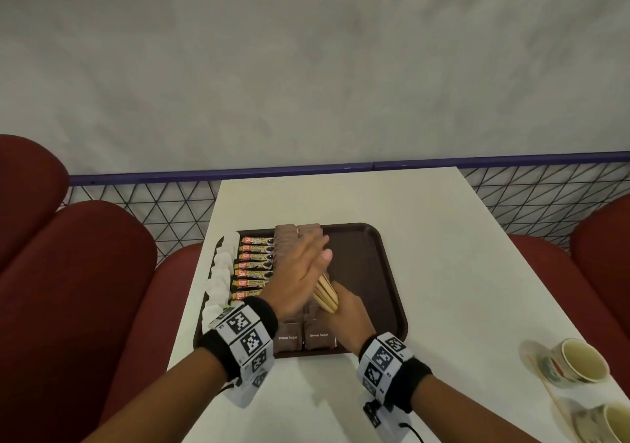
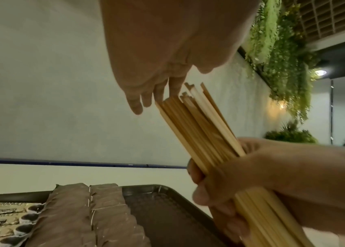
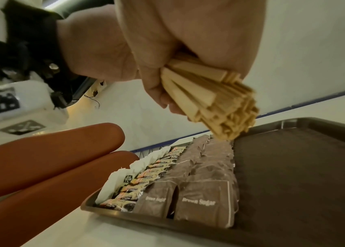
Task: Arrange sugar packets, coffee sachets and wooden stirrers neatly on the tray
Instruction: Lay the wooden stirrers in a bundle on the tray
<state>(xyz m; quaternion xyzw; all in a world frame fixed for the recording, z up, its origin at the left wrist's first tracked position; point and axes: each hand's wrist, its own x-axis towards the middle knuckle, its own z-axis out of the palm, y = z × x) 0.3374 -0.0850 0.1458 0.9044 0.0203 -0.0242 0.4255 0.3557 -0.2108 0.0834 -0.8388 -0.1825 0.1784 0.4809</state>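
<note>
A dark brown tray (image 1: 363, 265) lies on the white table. Its left half holds a column of white sugar packets (image 1: 220, 272), a column of coffee sachets (image 1: 254, 265) and two columns of brown sugar packets (image 1: 318, 338); its right half is bare. Above the tray my right hand (image 1: 344, 309) grips a bundle of wooden stirrers (image 1: 325, 292) round its lower part. My left hand (image 1: 300, 265) is flat, its straight fingers against the bundle's upper ends (image 2: 188, 100). The stirrers' lower ends (image 3: 226, 123) hang over the brown sugar column.
Two paper cups (image 1: 584, 361) (image 1: 617, 422) stand on the white table (image 1: 443, 238) at its near right edge. Red seats (image 1: 68, 272) flank the table on both sides. A black mesh railing (image 1: 153, 204) with a blue top rail runs behind it.
</note>
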